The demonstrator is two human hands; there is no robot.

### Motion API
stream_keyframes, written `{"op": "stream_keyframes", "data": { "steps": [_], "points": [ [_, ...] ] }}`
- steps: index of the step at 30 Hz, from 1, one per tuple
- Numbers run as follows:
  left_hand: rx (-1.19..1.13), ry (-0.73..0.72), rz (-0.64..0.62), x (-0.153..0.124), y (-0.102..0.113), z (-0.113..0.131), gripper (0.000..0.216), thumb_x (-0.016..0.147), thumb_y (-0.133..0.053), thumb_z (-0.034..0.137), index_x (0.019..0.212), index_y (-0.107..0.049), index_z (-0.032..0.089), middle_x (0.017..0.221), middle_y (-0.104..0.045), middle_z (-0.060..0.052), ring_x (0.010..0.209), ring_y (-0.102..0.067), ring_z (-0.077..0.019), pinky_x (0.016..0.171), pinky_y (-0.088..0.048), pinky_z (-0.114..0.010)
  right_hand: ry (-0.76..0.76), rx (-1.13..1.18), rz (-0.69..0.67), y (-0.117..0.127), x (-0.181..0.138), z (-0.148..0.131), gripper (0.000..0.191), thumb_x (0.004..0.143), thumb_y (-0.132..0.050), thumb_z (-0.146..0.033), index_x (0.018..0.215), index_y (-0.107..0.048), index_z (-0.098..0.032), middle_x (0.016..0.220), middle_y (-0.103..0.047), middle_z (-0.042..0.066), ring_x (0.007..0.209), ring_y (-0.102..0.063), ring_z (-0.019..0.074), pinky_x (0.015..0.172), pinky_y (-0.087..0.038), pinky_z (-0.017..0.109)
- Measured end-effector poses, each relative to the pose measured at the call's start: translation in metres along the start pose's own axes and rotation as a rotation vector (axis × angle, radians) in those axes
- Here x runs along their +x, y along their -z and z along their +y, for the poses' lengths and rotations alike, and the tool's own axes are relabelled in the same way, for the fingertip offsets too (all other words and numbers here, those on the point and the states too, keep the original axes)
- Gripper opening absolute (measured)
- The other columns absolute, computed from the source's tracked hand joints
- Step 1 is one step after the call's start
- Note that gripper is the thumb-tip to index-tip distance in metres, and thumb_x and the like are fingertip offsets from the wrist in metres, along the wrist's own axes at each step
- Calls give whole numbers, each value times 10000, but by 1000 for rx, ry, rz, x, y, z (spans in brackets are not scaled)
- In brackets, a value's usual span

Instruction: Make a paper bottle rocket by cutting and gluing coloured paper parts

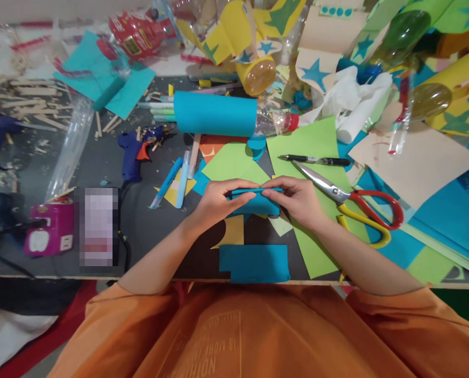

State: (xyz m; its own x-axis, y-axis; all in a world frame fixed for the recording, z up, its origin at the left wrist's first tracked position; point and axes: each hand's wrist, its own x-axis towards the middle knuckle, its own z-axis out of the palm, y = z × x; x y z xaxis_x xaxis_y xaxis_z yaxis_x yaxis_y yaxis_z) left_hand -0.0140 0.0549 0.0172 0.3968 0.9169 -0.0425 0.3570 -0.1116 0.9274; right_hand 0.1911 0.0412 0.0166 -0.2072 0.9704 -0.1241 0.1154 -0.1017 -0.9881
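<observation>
Between my left hand (230,198) and my right hand (295,198) is a piece of blue paper (258,205), its upper edge folded or rolled over. Thumbs and fingers of both hands pinch that edge, the left at one end and the right at the other. Closer to my body lies a flat blue paper strip (254,262) near the table's front edge. Beyond my hands a plastic bottle wrapped in blue paper (215,114) rests on its side, red cap to the right. Scissors (339,194) with red and yellow handles lie right of my right hand.
A black pen (313,160) lies on green paper (309,137). At left are a blue glue gun (132,155), a phone (98,227), a purple box (49,230) and wooden sticks (33,100). Two markers (183,178) lie left of my hands. Paper-decorated bottles crowd the back right.
</observation>
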Motion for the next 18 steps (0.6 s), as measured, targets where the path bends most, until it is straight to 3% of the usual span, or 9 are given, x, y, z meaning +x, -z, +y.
{"op": "stream_keyframes", "data": {
  "steps": [7,12,18],
  "points": [
    [8,21,-10,1,0,1,364,872,-638,548,892,-805,225,863,-807,-50,593,-662,-137,505,-469,-224,26,-24,1,-1,0,0,192,792,-764,-418,780,-794,-229,800,-787,44,706,-703,188,612,-568,312],
    [14,5,6,1,1,2,401,843,-650,596,854,-799,224,868,-803,-52,670,-688,-155,557,-486,-222,7,-32,-8,0,0,-1,188,801,-752,-411,751,-791,-234,784,-788,37,692,-700,189,613,-563,311],
    [36,4,-16,0,2,1,445,870,-602,596,782,-795,205,661,-747,-26,438,-456,-89,434,-348,-237,-28,-51,-38,1,-1,-1,311,810,-723,-508,720,-783,-216,715,-768,44,578,-644,168,529,-515,302]
  ]
}}
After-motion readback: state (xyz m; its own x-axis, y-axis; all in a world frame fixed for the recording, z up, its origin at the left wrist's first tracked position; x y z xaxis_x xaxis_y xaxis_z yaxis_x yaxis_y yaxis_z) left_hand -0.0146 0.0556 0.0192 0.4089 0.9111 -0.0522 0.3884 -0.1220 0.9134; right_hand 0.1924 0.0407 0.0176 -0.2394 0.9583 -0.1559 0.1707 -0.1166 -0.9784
